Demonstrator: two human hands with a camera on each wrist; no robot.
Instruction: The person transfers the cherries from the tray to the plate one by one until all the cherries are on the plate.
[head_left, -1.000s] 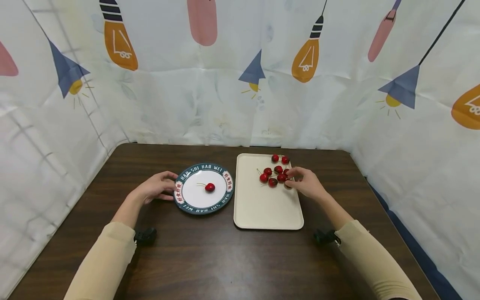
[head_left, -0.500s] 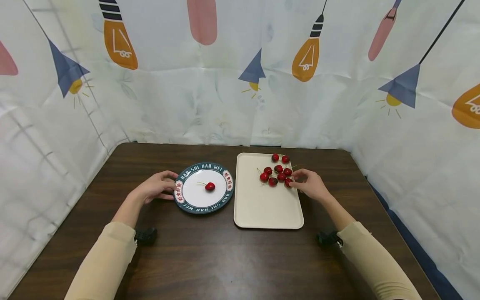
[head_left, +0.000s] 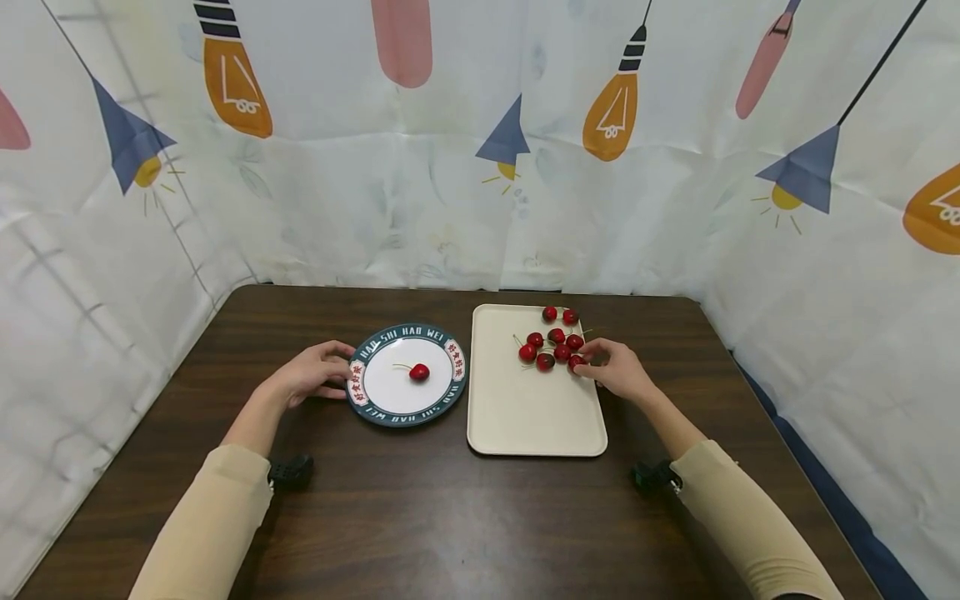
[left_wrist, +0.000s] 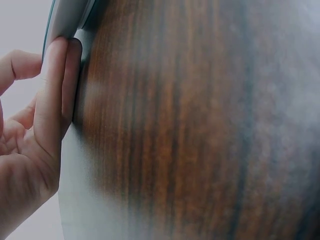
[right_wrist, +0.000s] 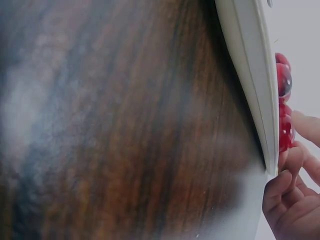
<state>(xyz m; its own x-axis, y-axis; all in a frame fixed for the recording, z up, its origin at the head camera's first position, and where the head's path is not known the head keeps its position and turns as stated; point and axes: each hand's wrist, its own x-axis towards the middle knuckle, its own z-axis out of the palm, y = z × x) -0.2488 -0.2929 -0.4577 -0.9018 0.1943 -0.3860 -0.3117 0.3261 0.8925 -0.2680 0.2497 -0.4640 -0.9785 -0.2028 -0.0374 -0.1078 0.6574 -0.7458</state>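
Observation:
A round plate (head_left: 408,412) with a dark green lettered rim lies left of the table's middle, with one stemmed red cherry (head_left: 419,372) on it. My left hand (head_left: 311,373) holds the plate's left rim; the left wrist view shows fingers beneath the edge. To the right, a cream rectangular tray (head_left: 536,421) carries several dark red cherries (head_left: 545,362) towards its far right. At the tray's right edge, my right hand (head_left: 618,371) pinches the nearest right cherry (head_left: 576,363) between thumb and finger. In the right wrist view, the thumb (right_wrist: 307,127) touches the cherries' side.
A brown wood-grain table (head_left: 450,517) lies under everything. Its far edge meets a white curtain (head_left: 337,208) printed with lamps and bulbs, which also hangs on both sides. A dark device (head_left: 291,472) is strapped at each wrist.
My right hand has drawn back slightly to the right from over the cherries, then shifted a little left, thumb at the near right cherry. My left hand and the plate stay put.

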